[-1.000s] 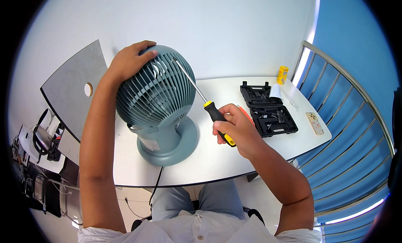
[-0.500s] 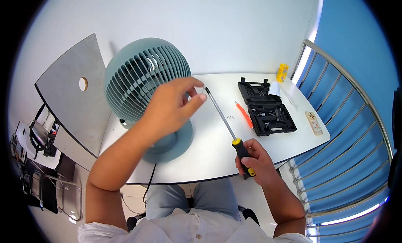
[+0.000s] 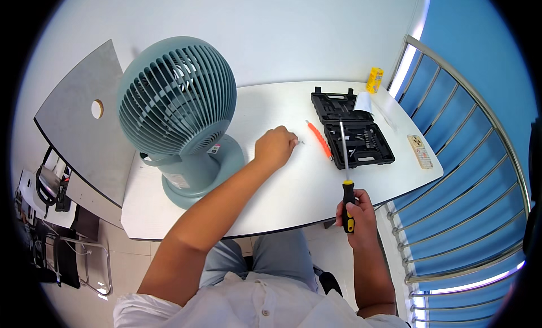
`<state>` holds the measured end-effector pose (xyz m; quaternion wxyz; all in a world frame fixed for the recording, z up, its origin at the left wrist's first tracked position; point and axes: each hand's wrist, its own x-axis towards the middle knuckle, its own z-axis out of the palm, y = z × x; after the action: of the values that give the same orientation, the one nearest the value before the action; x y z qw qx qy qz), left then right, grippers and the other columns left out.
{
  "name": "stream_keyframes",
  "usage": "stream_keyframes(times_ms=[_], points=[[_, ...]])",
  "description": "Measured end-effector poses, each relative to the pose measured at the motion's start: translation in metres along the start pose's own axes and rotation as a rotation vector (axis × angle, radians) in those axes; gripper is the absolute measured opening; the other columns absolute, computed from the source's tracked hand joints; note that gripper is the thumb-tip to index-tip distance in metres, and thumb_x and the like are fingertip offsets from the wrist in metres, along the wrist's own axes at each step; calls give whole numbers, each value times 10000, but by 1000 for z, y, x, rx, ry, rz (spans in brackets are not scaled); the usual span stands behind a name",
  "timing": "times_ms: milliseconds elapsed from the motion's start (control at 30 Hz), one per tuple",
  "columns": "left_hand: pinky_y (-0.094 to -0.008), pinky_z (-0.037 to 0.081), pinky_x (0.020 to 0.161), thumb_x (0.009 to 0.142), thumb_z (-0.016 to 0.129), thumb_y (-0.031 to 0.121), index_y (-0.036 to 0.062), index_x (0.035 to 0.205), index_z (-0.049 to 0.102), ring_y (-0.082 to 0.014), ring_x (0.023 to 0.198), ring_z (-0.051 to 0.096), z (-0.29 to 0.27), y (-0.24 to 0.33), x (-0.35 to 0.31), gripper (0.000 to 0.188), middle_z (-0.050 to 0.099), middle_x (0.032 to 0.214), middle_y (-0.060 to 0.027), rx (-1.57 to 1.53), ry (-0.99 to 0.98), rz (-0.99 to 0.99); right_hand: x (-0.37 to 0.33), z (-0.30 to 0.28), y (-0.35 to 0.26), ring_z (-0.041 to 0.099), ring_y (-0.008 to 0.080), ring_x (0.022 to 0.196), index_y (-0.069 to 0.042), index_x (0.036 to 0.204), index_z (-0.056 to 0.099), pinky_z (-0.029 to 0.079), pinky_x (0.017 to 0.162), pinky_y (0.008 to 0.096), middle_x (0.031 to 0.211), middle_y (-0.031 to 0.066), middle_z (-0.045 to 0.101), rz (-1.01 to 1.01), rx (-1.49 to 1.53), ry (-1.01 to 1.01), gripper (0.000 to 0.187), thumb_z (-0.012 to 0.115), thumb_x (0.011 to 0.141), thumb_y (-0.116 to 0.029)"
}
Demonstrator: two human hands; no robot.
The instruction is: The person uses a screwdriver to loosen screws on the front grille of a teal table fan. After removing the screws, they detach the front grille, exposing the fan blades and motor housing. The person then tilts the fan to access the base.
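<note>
A round grey-green fan (image 3: 176, 99) stands on its base at the left of the white table (image 3: 282, 198). My left hand (image 3: 275, 147) rests on the table right of the fan, fingers pinched on a small screw (image 3: 301, 141) against the tabletop. My right hand (image 3: 355, 215) is at the table's front edge, gripping the black and yellow handle of a long screwdriver (image 3: 345, 158). Its shaft points up and away over the table.
An open black tool case (image 3: 353, 130) lies at the right of the table, an orange tool (image 3: 319, 140) beside it. A yellow container (image 3: 374, 79) and a small flat device (image 3: 420, 151) sit farther right. A metal railing (image 3: 468, 175) runs along the right.
My left hand left the fan's grille and came down to the table with the small screw. My right hand drew the screwdriver back toward me, to the table's front edge.
</note>
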<state>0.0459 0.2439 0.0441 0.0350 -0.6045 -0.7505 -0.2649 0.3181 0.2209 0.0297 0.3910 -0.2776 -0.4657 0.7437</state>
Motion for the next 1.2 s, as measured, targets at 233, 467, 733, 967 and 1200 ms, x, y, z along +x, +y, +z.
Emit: stream_keyframes(times_ms=[233,467,733,967,1200], points=[[-345,528,729,846,640,200,207,1025,728,-234,985,585,70,-13,27,199,549,1322,-17,312,69,122,-13,-22,4,559,165,579,-49,1097,405,486,546,275,772,126,599,-49,55,105,264,469,842,-16],[-395,519,767,846,633,216,145,1140,654,-261,1026,573,90,-28,32,303,539,1325,-59,237,20,100,-18,-28,9,561,164,590,-53,1102,412,491,544,281,787,120,596,-58,82,138,271,463,841,-1],[-410,408,999,908,563,170,66,1290,524,-337,1163,518,-57,21,-25,397,524,1328,-138,-203,439,317,18,-18,9,582,231,671,-22,1147,460,493,606,334,838,145,589,-22,-473,17,309,515,844,-51],[-418,346,1044,871,592,317,88,1253,579,-334,1244,459,-238,-10,-36,445,509,1345,-159,248,749,189,89,10,46,554,343,872,-11,1123,519,495,720,419,948,155,529,-628,-1472,-7,352,613,785,-46],[-474,302,1078,824,593,509,119,1313,541,-339,1330,390,-258,-57,-31,627,454,1414,-159,557,586,-103,95,26,63,531,314,886,-11,1065,555,508,702,404,952,138,508,-672,-1583,-21,311,615,761,-38]])
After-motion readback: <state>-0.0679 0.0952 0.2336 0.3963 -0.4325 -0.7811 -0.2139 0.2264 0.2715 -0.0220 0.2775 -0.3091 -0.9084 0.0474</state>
